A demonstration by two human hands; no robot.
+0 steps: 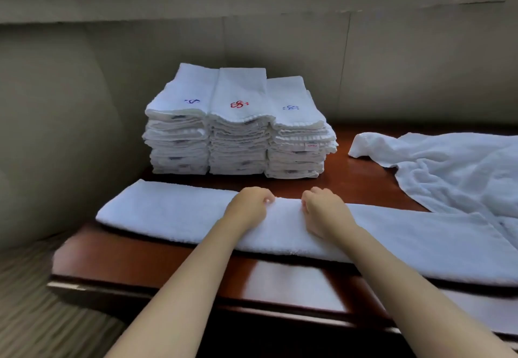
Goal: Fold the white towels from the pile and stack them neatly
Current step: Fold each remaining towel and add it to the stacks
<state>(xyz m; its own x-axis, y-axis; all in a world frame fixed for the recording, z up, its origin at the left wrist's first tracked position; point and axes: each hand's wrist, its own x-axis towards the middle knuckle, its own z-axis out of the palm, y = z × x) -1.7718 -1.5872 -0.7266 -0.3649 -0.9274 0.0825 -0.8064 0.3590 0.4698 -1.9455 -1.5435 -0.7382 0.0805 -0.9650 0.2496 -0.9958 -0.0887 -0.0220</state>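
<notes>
On a reddish wooden counter (157,256), three stacks of folded towels (238,122) stand behind one long folded towel (168,211), whose far edge the left hand (249,203) and right hand (322,209) grip with curled fingers, beside one rumpled pile (454,172).

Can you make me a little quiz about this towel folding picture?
1. True or false: the middle stack has a red logo on top.
2. How many stacks of folded towels stand at the back of the wooden table?
3. Which is being handled: A) the long folded towel B) the loose towel pile?

Key: 1 true. 2 three. 3 A, under the left hand and right hand.
</notes>
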